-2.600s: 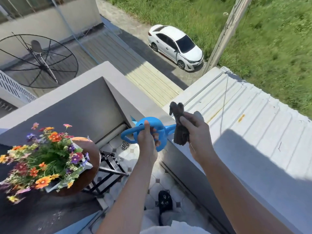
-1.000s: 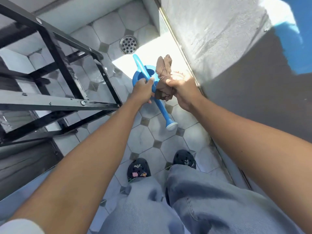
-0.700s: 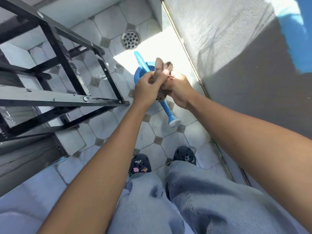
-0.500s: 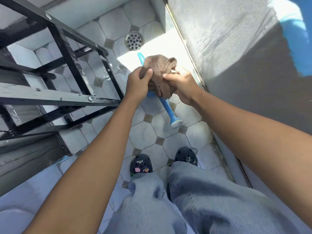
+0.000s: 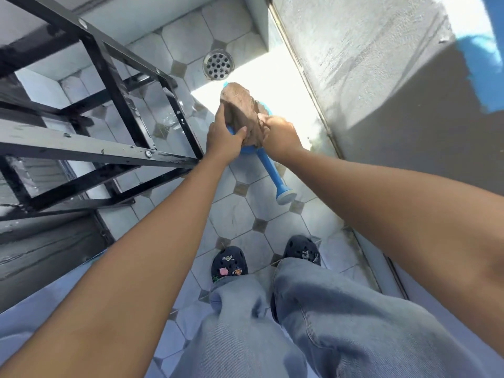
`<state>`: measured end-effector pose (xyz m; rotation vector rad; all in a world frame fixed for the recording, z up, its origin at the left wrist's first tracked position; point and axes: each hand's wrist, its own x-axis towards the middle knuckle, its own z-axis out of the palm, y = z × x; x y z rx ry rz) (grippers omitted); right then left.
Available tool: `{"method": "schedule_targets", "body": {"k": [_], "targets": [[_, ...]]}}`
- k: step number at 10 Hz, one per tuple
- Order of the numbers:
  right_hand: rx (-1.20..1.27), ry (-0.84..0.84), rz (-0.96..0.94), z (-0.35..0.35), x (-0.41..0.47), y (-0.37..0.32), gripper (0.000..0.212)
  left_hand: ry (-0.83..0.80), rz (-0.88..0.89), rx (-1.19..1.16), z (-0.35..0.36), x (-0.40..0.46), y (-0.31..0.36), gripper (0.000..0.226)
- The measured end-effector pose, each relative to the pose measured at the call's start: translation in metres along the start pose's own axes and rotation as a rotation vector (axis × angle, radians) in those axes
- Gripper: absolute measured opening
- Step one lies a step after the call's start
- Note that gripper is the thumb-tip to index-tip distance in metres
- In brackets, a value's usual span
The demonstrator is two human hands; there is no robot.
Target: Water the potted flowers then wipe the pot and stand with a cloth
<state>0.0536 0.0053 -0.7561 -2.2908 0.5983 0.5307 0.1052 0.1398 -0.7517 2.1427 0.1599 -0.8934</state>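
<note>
Both hands meet low over the tiled floor (image 5: pixel 231 214), gripping a brown cloth (image 5: pixel 241 113) between them. The left hand (image 5: pixel 225 137) pinches the cloth's near left edge, thumb on top and fingers curled beneath, while the right hand (image 5: pixel 279 136) is closed around its right side, knuckles lit by the sun. The cloth bunches upward between them and hides most of the blue can (image 5: pixel 268 165) standing on the floor just below; only the can's rim and its long spout show, the spout slanting toward the person and ending in a white-faced rose near the right foot. Whether the left hand also touches the can cannot be told. The black metal stand (image 5: pixel 114 88) fills the left of the view, its top frame bare and wet in spots, its near corner just beside the left wrist. A round drain (image 5: pixel 218 64) sits in the floor beyond the cloth, next to a bright patch of sun. The grey wall (image 5: pixel 381 77) runs along the right. Dark clogs (image 5: pixel 229 264) and light jeans (image 5: pixel 313 323) show at the bottom. The pot is out of view.
</note>
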Motion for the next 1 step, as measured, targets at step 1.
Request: {"method": "schedule_targets", "body": {"k": [1], "targets": [[-0.038, -0.022, -0.023, -0.0177, -0.0181, -0.0041, 0.039, 0.027, 0.02, 0.198, -0.0133, -0.0223, 0.0148, 0.076]]}}
